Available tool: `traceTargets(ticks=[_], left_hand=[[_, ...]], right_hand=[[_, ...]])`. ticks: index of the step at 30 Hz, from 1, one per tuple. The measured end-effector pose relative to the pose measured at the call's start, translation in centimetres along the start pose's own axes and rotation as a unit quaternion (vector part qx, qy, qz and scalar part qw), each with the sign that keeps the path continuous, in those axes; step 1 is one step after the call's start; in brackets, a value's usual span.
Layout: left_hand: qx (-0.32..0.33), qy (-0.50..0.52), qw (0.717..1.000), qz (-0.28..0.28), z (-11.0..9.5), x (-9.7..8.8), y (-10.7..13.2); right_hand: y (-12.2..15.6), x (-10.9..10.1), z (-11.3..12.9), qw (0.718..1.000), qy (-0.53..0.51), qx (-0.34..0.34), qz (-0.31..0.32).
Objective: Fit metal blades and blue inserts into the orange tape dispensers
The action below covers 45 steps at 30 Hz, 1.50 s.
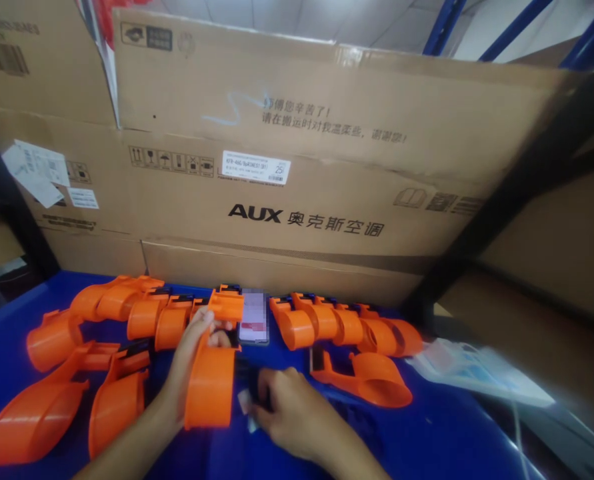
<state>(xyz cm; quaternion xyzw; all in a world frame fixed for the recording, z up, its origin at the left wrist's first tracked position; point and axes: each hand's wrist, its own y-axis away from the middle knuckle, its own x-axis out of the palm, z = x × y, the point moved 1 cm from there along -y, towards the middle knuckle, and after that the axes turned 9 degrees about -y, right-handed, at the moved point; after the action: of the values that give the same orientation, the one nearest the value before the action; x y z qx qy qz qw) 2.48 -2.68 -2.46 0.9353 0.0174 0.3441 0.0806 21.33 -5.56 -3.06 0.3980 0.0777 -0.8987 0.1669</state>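
Note:
My left hand (189, 360) is wrapped round an orange plastic tape dispenser (211, 390) that stands upright on the blue table (427, 440). My right hand (289, 410) lies just right of it, fingers pinched on a small black and white part (249, 399) at the dispenser's base. Several more orange dispensers (121, 310) lie in rows to the left, and others (344, 327) to the right. One more dispenser (371, 380) lies on its side beside my right hand.
A phone (254, 319) lies on the table behind the held dispenser. Large cardboard boxes (301, 173) wall off the back. A black shelf strut (501, 200) slants down on the right. A clear plastic bag (477, 370) lies at the right.

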Motion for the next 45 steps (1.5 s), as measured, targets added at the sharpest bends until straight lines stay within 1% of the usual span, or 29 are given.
traceTargets(ticks=[3, 6, 8, 10, 12, 14, 16, 19, 23, 24, 26, 28, 31, 34, 37, 39, 43, 45], left_hand=[[0.006, -0.014, 1.000, 0.021, 0.2, 0.2, 0.4], [-0.007, -0.034, 0.998, 0.046, 0.2, 0.3, 0.5], [-0.022, -0.046, 0.997, 0.061, 0.2, 0.3, 0.5], [-0.024, -0.061, 0.996, 0.067, 0.3, 0.2, 0.3], [-0.009, -0.088, 0.994, 0.060, 0.6, 0.2, 0.2], [0.024, -0.123, 0.991, 0.042, 0.9, 0.1, 0.0], [0.051, -0.157, 0.986, 0.027, 1.3, 0.1, -0.1], [0.058, -0.187, 0.981, 0.007, 1.6, 0.1, 0.0], [0.054, -0.200, 0.978, -0.004, 1.8, 0.2, 0.2], [0.053, -0.202, 0.978, -0.002, 1.8, 0.2, 0.1], [0.049, -0.208, 0.977, 0.004, 2.0, 0.0, -0.1], [0.047, -0.215, 0.975, 0.011, 2.3, -0.2, -0.6], [0.042, -0.223, 0.974, 0.025, 2.8, -0.8, -1.3], [0.046, -0.231, 0.971, 0.046, 3.3, -1.2, -1.9], [0.056, -0.228, 0.970, 0.054, 3.7, -1.4, -2.1], [0.057, -0.224, 0.971, 0.059, 3.9, -1.5, -2.1], [0.050, -0.226, 0.970, 0.071, 4.3, -1.6, -2.3], [0.049, -0.229, 0.969, 0.079, 4.4, -1.7, -2.3]], right_hand=[[0.1, 0.4, 0.2, 0.999, 0.040, -0.007, 0.007], [0.0, 0.4, 0.2, 0.997, 0.073, 0.003, 0.007], [-0.2, 0.2, 0.1, 0.996, 0.089, 0.007, -0.002], [-0.4, -0.2, 0.0, 0.996, 0.082, 0.003, -0.018], [-0.7, -0.7, -0.1, 0.999, 0.035, -0.005, -0.038], [-1.1, -1.1, -0.3, 0.997, -0.047, -0.022, -0.060], [-1.3, -1.6, -0.5, 0.984, -0.141, -0.049, -0.094], [-1.5, -2.1, -0.5, 0.951, -0.256, -0.075, -0.157], [-1.5, -2.6, -0.4, 0.897, -0.385, -0.072, -0.207], [-1.5, -2.7, -0.4, 0.890, -0.398, -0.068, -0.214], [-1.4, -3.1, -0.4, 0.888, -0.391, -0.074, -0.233], [-1.4, -3.4, -0.5, 0.889, -0.367, -0.099, -0.257], [-1.5, -3.7, -0.8, 0.878, -0.364, -0.122, -0.287], [-1.6, -3.5, -1.0, 0.864, -0.404, -0.108, -0.280], [-1.4, -3.2, -0.9, 0.853, -0.451, -0.117, -0.235], [-1.2, -3.0, -0.8, 0.840, -0.484, -0.126, -0.211], [-1.3, -2.7, -0.6, 0.817, -0.520, -0.096, -0.228], [-1.5, -2.5, -0.4, 0.804, -0.545, -0.077, -0.226]])
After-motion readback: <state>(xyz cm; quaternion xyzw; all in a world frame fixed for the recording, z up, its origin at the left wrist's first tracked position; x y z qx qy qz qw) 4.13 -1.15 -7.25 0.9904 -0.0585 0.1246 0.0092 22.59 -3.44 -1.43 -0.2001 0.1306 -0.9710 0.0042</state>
